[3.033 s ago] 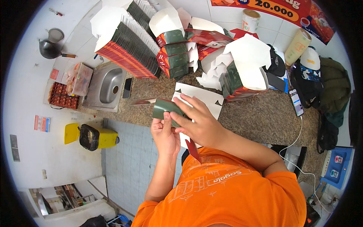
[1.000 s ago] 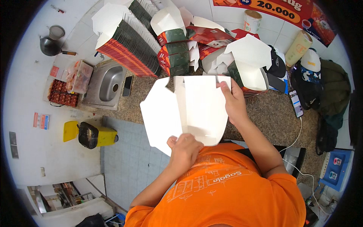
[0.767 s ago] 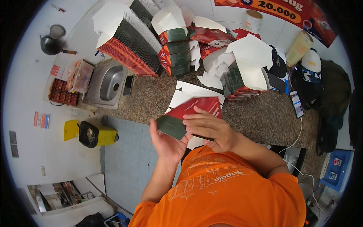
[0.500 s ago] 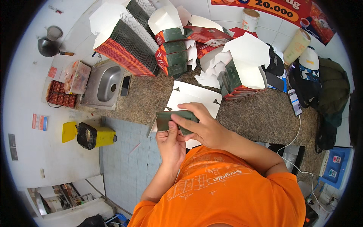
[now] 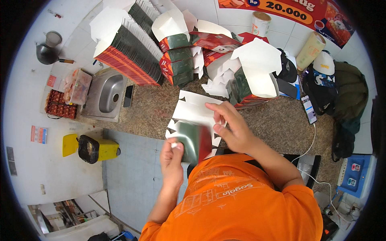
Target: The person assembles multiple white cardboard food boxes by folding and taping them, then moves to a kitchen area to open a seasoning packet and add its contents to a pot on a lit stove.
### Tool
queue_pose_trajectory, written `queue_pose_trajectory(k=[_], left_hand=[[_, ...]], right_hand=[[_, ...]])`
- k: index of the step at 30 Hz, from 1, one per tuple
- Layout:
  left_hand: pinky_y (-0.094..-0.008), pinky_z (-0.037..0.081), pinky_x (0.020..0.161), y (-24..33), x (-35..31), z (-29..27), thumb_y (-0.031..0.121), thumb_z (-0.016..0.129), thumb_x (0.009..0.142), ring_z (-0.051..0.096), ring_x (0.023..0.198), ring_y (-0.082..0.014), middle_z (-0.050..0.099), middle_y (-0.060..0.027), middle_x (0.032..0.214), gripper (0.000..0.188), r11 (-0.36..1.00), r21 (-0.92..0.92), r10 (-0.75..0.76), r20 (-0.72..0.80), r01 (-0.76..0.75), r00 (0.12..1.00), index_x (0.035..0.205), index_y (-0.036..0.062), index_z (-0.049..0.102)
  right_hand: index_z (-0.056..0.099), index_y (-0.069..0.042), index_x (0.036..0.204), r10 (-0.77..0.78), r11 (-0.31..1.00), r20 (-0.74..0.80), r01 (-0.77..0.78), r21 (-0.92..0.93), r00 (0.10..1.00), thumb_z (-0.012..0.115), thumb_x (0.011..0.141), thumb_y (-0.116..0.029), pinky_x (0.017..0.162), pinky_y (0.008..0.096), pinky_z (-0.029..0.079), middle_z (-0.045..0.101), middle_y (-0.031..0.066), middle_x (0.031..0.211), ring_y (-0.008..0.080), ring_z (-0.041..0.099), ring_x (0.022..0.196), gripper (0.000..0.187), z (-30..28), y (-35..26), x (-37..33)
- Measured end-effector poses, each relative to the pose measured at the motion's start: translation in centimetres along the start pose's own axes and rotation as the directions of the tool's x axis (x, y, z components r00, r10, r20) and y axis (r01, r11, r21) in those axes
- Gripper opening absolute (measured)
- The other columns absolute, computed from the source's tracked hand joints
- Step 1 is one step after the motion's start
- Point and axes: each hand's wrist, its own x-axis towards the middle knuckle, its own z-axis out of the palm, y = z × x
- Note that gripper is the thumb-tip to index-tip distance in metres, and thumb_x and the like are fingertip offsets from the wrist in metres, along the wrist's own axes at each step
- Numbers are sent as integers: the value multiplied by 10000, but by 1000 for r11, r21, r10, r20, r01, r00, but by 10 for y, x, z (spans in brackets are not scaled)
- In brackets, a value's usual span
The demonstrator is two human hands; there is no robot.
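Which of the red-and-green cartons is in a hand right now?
The carton pinched by the left hand, partly covering the white sheet. The others sit farther back on the counter: a tall nested stack at left, smaller piles beside it.

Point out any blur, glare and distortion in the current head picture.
Head view: motion blur softens the green-and-red cardboard box in the bare left hand, and a pale sheen streaks its green face; head view: the tall stack of red-and-green cardboard cartons looks sharper; head view: the fisheye picture ends in a curved black rim.
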Motion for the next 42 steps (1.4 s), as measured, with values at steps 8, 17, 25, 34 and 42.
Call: queue_pose_trajectory(k=[8, 17, 25, 34, 42], left_hand=[[-263, 402, 784, -3, -35, -1, 8, 585, 979, 516, 721, -62, 649, 0, 688, 485, 947, 320, -38, 168, -18, 985, 1420, 29, 382], [-286, 396, 898, 1, -23, 4, 22, 552, 1011, 525, 875, -105, 700, -38, 825, 480, 776, 513, 254, 275, -365, 927, 1435, 60, 330], [-621, 309, 1169, -180, 92, 24, 540, 709, 925, 324, 1472, -488, 356, -274, 1594, 894, 272, 858, 289, 359, -435, 888, 1497, -76, 403], [-516, 576, 852, -192, 126, 9, 207, 611, 955, 666, 1017, -453, 684, -277, 1123, 291, 191, 941, 11, 284, -280, 959, 1121, -26, 660], [-287, 568, 699, -27, 82, 3, 222, 579, 1087, 666, 779, -117, 711, -41, 980, 206, 993, -59, 101, -23, -102, 995, 1130, 42, 670]], right_hand=[[704, -114, 1293, 245, 969, 464, -222, -104, 851, 795, 908, -294, 535, 318, 425, 583, 79, 605, 179, 567, 516, 435, 12, -11, -15], [587, -52, 1383, -4, 947, 480, 158, -281, 877, 831, 819, -381, 760, 425, 571, 704, 170, 1144, 321, 714, 880, 697, 8, -8, -28], [489, -49, 1497, -521, 613, -284, 121, -781, 805, 884, 763, -234, 820, 417, 568, 704, 185, 1181, 310, 703, 943, 854, -92, -38, 80], [622, -58, 1283, -158, 825, -127, 60, -563, 979, 826, 856, -188, 611, 348, 547, 669, 78, 762, 216, 664, 626, 491, -47, -22, 33], [575, -83, 909, -509, 846, -4, 499, -190, 861, 900, 754, -208, 1025, 518, 457, 582, 141, 1253, 386, 565, 1248, 381, 59, 22, -8]])
